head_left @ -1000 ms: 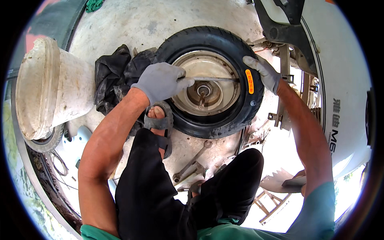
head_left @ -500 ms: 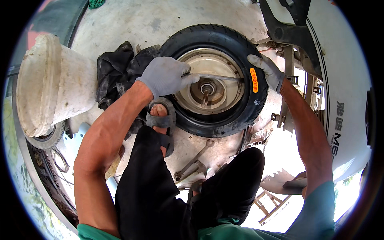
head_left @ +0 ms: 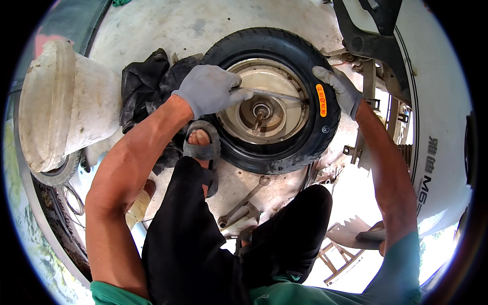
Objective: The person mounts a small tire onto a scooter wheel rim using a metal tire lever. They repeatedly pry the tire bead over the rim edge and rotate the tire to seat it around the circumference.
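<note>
A black tyre sits around a pale metal wheel hub on the floor, with an axle sticking up at its centre. My gloved left hand is closed on a thin metal tyre lever. The lever crosses above the hub, and its far end meets the rim at the right, by the tyre's inner edge. On the tyre's right side, my gloved right hand grips the tread and sidewall, beside an orange label. Its thumb and some fingers are partly hidden.
Black crumpled cloth lies left of the wheel, by a dirty white bucket on its side. My sandalled foot is close to the tyre. Several metal tools lie nearer. A white vehicle body stands at right.
The lever slants a little more downward to the right, and my left hand has risen slightly. My right hand keeps its place on the tyre. The whole view has shifted a little.
</note>
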